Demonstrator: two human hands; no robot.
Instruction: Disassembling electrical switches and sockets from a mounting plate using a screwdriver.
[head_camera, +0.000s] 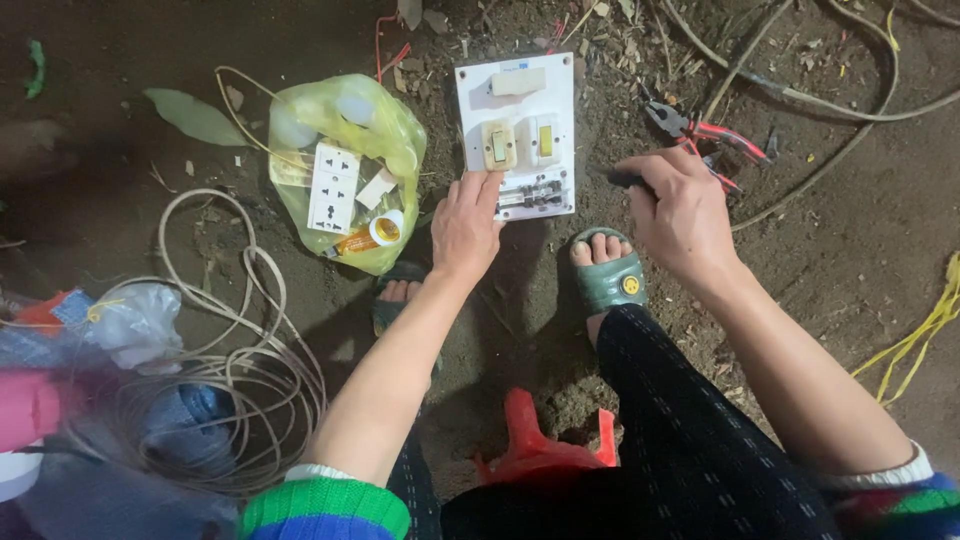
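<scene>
A white electrical switch board (520, 110) lies flat on the dirt ground, with two switches in pale frames and an exposed terminal strip along its near edge. My left hand (466, 222) presses down on the board's near left corner. My right hand (678, 212) hovers just right of the board, its fingers curled around a small dark tool handle (624, 179) that points toward the board. Red-handled pliers (700, 132) lie on the ground just beyond my right hand.
A yellow plastic bag (385, 125) left of the board holds a white socket plate (334, 187) and a tape roll (386, 230). Coiled pale cable (240, 370) lies at left, grey cables (830, 100) at the upper right, yellow wire (925, 335) at right. My sandalled feet (608, 275) rest below the board.
</scene>
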